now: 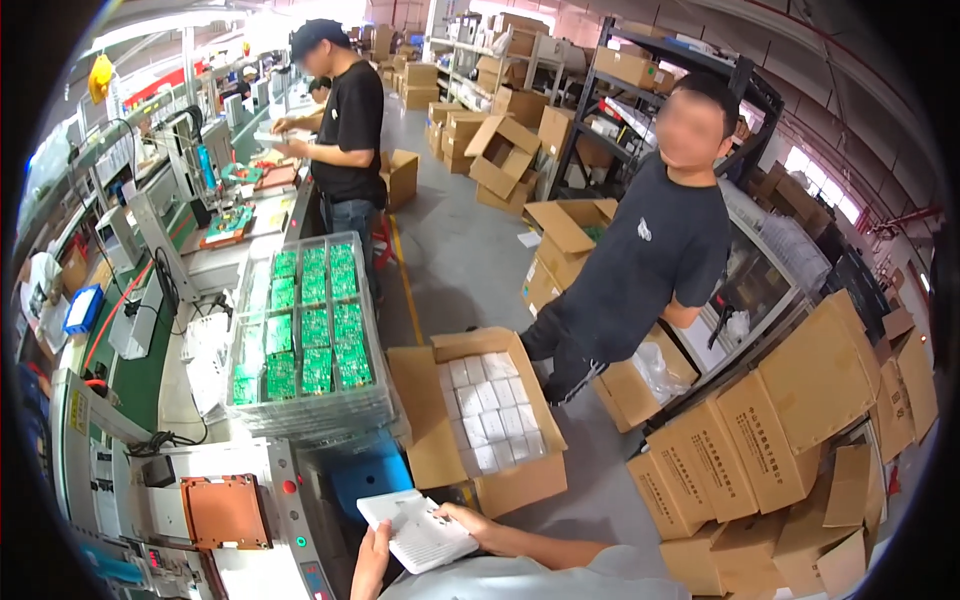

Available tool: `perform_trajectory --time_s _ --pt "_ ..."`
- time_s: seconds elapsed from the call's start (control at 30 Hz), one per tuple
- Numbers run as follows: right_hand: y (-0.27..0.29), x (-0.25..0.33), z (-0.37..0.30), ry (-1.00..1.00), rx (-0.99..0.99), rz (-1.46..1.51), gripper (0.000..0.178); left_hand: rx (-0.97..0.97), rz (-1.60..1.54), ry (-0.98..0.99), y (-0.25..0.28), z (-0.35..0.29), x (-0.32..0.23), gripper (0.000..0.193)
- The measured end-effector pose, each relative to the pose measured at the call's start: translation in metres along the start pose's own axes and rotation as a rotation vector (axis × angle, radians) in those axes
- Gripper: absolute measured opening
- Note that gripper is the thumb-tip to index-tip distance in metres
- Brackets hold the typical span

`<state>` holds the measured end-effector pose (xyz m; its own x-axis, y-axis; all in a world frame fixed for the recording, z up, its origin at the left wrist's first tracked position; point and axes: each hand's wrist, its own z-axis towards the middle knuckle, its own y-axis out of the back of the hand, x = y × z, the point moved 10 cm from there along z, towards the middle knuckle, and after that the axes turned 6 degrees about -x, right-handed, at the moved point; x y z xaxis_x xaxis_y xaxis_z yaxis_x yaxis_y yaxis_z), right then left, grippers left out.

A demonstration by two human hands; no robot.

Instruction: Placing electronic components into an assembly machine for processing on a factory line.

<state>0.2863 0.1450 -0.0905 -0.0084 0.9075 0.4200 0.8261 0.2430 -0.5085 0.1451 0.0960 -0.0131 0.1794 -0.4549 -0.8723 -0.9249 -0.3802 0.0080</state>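
A white plastic housing [430, 545] with a row of slots along its near part is held low in front of my body. My left hand [372, 562] grips its left edge, fingers partly hidden. On its far right edge, my right hand [470, 524] is closed with the thumb lying on top. Just beyond the housing stands a blue plastic stool or bin [372, 478]. An open cardboard box [520, 488] filled with rows of small white boxes [492, 410] lies farther ahead.
Stacked clear trays [310, 425] hold green circuit boards [315, 325] at the left. A machine with a brown fixture [225, 512] stands nearer. One person [640, 260] faces me on the right; another [350, 120] works at the bench. Flattened cartons [740, 460] lean at the right.
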Motion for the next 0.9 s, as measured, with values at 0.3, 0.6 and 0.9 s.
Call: perform_trajectory --time_s 0.3,0.6,0.9 --pt "0.012 -0.004 0.006 -0.008 -0.054 -0.037 0.040 0.092 -0.056 0.040 -0.007 0.013 0.014 0.053" --pt "0.023 -0.003 0.021 -0.036 -0.083 0.004 0.039 0.097 -0.094 0.000 -0.012 0.028 0.004 0.052" --pt "0.021 0.036 0.011 0.200 -0.128 0.080 0.032 0.002 -0.027 0.028 -0.017 0.026 0.000 0.055"
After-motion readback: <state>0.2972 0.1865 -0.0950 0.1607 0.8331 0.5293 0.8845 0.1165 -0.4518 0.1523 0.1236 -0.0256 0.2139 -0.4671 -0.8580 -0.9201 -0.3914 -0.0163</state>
